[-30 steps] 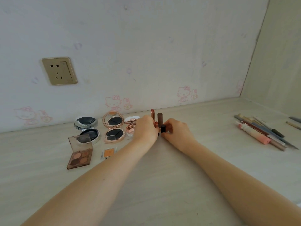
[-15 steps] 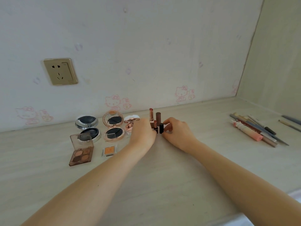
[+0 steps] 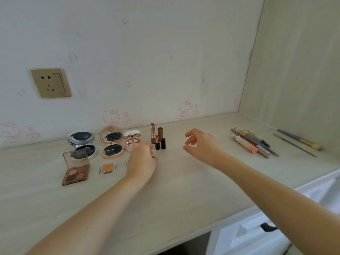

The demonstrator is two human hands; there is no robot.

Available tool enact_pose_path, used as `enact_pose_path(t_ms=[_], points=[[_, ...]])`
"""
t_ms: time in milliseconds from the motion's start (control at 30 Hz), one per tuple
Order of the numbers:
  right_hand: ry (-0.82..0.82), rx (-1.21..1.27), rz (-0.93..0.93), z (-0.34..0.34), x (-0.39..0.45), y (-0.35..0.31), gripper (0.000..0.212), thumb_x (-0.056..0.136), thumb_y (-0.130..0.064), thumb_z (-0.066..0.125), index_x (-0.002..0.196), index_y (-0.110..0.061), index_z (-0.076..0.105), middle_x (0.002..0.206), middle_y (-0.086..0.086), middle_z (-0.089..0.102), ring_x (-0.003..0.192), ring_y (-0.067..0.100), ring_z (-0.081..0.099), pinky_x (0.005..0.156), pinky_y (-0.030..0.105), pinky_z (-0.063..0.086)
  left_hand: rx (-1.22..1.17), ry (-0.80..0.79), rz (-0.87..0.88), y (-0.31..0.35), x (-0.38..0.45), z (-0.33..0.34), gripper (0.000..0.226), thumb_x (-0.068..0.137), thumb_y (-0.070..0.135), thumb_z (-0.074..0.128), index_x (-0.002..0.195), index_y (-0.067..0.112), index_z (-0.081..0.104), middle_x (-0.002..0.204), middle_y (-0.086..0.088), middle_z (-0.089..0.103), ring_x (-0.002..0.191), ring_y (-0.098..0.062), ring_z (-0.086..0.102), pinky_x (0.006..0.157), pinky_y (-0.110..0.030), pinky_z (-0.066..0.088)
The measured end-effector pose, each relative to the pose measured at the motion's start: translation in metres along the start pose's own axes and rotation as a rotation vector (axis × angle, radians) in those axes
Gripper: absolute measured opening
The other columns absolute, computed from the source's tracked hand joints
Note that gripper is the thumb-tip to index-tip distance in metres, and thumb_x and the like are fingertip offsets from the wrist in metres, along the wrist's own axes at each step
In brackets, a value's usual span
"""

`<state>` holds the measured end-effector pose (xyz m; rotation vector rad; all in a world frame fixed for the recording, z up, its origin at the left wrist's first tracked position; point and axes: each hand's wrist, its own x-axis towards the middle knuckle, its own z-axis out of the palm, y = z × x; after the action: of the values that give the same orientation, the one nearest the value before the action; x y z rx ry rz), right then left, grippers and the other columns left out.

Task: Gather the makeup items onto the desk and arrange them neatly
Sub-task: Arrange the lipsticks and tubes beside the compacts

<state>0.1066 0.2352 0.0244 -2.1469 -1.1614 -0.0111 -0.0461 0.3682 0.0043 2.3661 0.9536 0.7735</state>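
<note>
Four lipsticks stand upright in a tight cluster on the tabletop, long axes vertical, tips/caps up; two tall at the back, two short in front. Taking that cluster as the landmark:

- Left hand sits just left and toward the viewer, fingers curled loosely, close to the short front tube but not on it afaict. Holding nothing.
- Right hand is off to the right w/ a clear gap, fingers apart in a loose open pinch, empty.
- Compacts and eyeshadow palette lie left of the cluster, lids open, already grouped.
- Pile of pencils and brushes lies well right, beyond the right hand. Long axes run roughly from far-left to near-right, tips mixed; two more brushes lie apart, further right, similar slant.

Judgement: lipsticks look placed; the loose pile is prob. next. Right hand is much nearer it and would reach rightwards. Since the sticks lie flat and slanted, a grip across their axis, near mid-length, would suit.
</note>
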Motion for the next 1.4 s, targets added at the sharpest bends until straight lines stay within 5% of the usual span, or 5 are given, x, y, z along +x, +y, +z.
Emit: enact_pose_path(t_ms=[300,500,700,1100,1400], points=[[0.024,-0.168,0.008,-0.053,-0.031,0.017,0.032,0.089,-0.032,0.062,0.118,-0.022,0.055,0.099,-0.013,0.063,0.086,0.005,0.054,0.064,0.016,0.036,-0.100,0.085,0.217,0.021,-0.013,0.004,0.027,0.081,0.000,0.059,0.107,0.006,0.067,0.097,-0.007,0.067,0.090,-0.021,0.062,0.082,-0.033,0.050],[0.008,-0.323,0.109,-0.090,-0.048,0.057,0.033,0.087,-0.034,0.063,0.117,-0.020,0.057,0.096,-0.013,0.059,0.092,0.011,0.058,0.087,0.030,0.048,-0.126,0.001,0.343,0.066,-0.009,0.035,0.025,0.086,0.005,0.059,0.110,0.008,0.065,0.098,-0.004,0.065,0.088,-0.016,0.061,0.080,-0.028,0.048],[-0.014,-0.426,0.133,-0.117,-0.065,0.091,0.032,0.092,-0.023,0.053,0.122,-0.014,0.056,0.129,0.004,0.056,0.112,0.026,0.054,0.088,0.028,0.041,0.234,-0.134,0.667,0.109,-0.006,0.079,0.029,0.097,0.025,0.047,0.124,0.019,0.054,0.119,0.002,0.060,0.114,-0.020,0.051,0.081,-0.037,0.050],[0.045,-0.594,0.078,-0.105,-0.063,0.141,0.041,0.100,-0.031,0.036,0.138,-0.019,0.045,0.136,0.005,0.049,0.130,0.026,0.034,0.105,0.040,0.039,0.557,-0.383,0.984,0.185,0.047,0.156,0.054,0.103,0.014,0.028,0.153,0.022,0.010,0.161,0.005,0.009,0.148,-0.018,0.007,0.118,-0.034,0.016],[0.109,-0.611,-0.115,-0.091,-0.073,0.148,0.042,0.099,-0.021,0.040,0.140,-0.026,0.046,0.130,0.001,0.058,0.130,0.024,0.042,0.109,0.035,0.034,0.437,-0.254,1.142,0.174,0.052,0.151,0.027,0.100,0.016,0.038,0.124,0.015,0.051,0.125,-0.004,0.052,0.119,-0.022,0.046,0.098,-0.032,0.039]])
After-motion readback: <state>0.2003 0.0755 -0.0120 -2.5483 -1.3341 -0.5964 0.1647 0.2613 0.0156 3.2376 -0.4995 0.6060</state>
